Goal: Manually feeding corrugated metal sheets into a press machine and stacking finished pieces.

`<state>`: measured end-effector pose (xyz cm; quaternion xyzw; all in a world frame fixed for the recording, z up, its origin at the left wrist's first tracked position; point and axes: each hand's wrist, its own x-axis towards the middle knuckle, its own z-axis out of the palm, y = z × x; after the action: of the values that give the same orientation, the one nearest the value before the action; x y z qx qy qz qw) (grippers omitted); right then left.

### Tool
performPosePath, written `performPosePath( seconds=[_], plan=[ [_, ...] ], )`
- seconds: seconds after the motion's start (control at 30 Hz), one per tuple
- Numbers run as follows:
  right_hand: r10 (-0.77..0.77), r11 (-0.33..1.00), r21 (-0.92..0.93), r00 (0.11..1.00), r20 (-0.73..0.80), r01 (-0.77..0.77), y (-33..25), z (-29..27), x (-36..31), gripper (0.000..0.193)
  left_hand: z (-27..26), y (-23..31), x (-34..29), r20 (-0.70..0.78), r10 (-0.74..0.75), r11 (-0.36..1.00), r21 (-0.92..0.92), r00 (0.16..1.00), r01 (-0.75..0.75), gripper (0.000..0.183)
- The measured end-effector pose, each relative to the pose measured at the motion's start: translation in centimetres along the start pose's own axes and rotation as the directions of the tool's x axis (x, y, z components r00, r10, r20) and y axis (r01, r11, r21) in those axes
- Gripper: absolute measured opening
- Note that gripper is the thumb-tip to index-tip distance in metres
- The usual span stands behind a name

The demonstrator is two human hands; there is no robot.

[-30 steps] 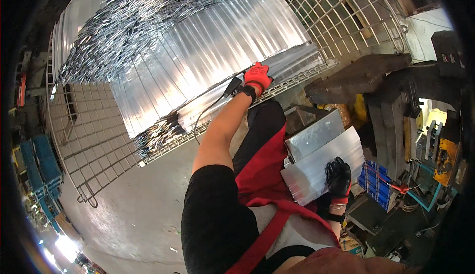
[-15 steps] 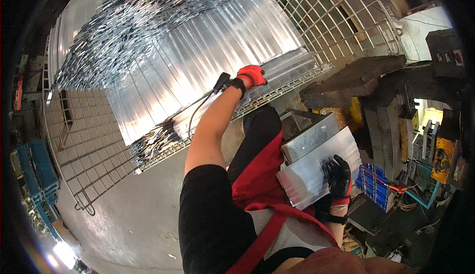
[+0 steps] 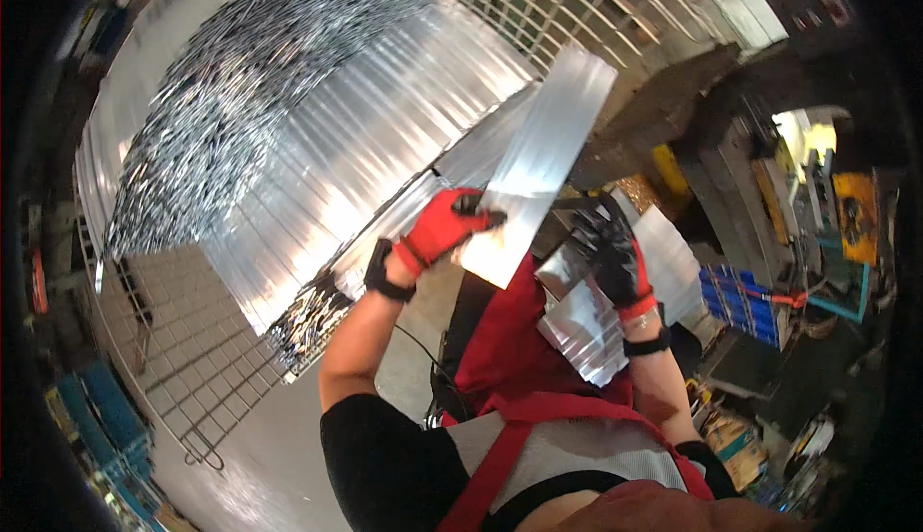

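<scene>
My left hand [image 3: 447, 229], in a red and black glove, is closed on the lower part of a bundle of long, flat, shiny metal strips [image 3: 543, 148], held tilted up to the right. To its right, my right hand [image 3: 608, 253], also gloved, has its fingers apart, over a layer of similar metal sheets [image 3: 663, 253] beside my red apron. The hand hides part of that layer, and I cannot tell whether its fingertips touch it.
A wire mesh cage [image 3: 192, 340] at the left holds rows of stacked metal strips [image 3: 365, 138] and a heap of thin metal pieces [image 3: 260, 80]. Dark machinery [image 3: 721, 167] stands at the right, near a blue crate [image 3: 740, 303].
My left hand has come back from the cage edge with the metal strips in its grip. My right hand has moved up and left over the sheets. The view has turned slightly.
</scene>
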<state>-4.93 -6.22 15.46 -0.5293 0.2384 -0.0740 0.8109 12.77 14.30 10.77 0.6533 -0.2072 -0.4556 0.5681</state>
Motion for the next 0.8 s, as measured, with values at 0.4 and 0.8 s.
performPosePath(
  seconds=[0.4,0.8],
  plan=[
    [-0.010,0.758,0.651,0.997,0.076,-0.042,0.3,-2.7,-7.1,0.047,13.7,0.7,-8.9,0.467,-0.023,0.788,-0.536,0.884,0.304,0.041],
    [-0.433,0.633,-0.683,0.898,0.078,0.365,2.1,-5.4,-14.8,0.047,14.6,-1.5,-13.1,0.394,0.082,0.945,-0.322,0.915,0.054,0.041]
  ],
)
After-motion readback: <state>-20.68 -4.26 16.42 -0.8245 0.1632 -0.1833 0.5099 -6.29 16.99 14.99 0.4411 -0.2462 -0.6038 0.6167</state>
